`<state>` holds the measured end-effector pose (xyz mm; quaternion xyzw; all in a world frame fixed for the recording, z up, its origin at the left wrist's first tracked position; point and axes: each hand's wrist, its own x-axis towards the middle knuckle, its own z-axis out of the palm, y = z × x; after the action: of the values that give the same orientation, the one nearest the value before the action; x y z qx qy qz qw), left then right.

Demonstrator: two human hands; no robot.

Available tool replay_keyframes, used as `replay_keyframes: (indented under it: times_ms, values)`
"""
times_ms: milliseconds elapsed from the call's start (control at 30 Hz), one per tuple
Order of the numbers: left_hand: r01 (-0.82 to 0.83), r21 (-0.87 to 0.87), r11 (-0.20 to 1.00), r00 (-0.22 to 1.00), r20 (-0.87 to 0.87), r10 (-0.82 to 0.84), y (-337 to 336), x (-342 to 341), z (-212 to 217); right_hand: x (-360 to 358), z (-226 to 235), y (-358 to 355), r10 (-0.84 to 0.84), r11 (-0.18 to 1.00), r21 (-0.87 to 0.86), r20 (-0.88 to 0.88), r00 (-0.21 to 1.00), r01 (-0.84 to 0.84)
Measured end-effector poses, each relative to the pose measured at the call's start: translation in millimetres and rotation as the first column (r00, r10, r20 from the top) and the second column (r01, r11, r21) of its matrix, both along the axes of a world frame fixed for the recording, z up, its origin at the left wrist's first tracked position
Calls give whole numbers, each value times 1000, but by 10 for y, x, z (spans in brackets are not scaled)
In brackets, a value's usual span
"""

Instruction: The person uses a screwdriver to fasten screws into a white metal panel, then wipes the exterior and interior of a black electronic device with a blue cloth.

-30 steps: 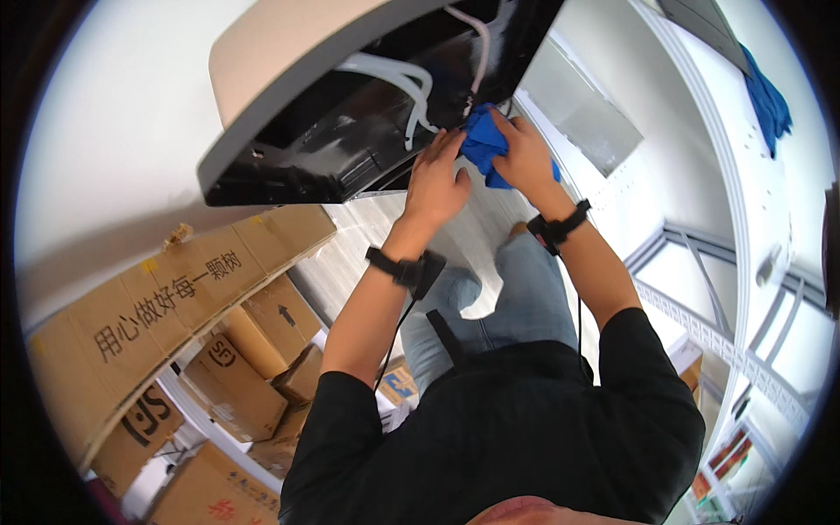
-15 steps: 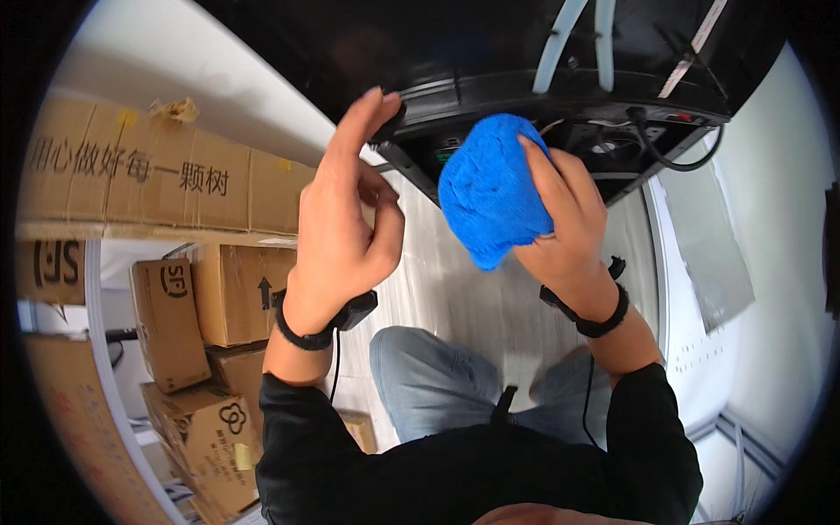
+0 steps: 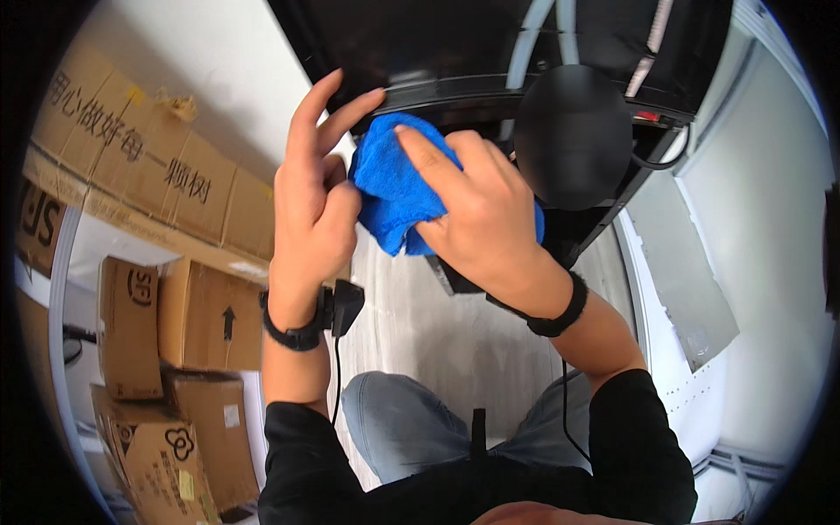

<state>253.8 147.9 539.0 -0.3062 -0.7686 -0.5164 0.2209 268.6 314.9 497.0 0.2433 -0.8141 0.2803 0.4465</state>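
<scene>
Your right hand [image 3: 481,219] has its grip closed over a bunched blue cloth [image 3: 394,188], fingers spread across its fuzzy, crumpled surface, pressing it against the underside edge of a black machine [image 3: 490,52]. Your left hand [image 3: 311,210] is released, two fingers raised to the machine's edge and its knuckles touching the cloth's left side. Brown cardboard boxes [image 3: 157,254] are stacked on the floor at your left.

The black appliance underside [image 3: 525,52] closes off everything from eleven to one o'clock, its round black disc [image 3: 573,136] bulging toward the right hand [image 3: 481,219]. Stacked cardboard boxes [image 3: 166,262] wall in nine o'clock. Open passage lies at six, over the pale floor [image 3: 437,332] between the forearms, and at three along the white wall [image 3: 770,262].
</scene>
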Motion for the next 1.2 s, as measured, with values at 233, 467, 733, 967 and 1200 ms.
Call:
replay_keyframes:
  times_ms: [233, 467, 733, 967, 1200]
  values:
    - [-136, -33, 990, 989, -64, 134, 131, 25, -106, 152, -124, 703, -199, 966, -152, 86, 976, 211]
    - [-142, 142, 980, 984, -88, 156, 294, -12, -267, 215, -209, 807, -211, 937, -267, 81, 974, 225]
    - [-227, 161, 960, 963, -111, 246, 411, 28, -274, 199, -152, 698, -155, 977, -139, 55, 986, 161]
    - [-373, 66, 925, 857, -357, 371, 631, 92, -211, 372, -467, 1496, -326, 916, -206, 116, 938, 344]
    - [-257, -228, 939, 757, -652, 49, 1432, 81, 40, 296, -350, 1679, -291, 940, -214, -90, 953, 266]
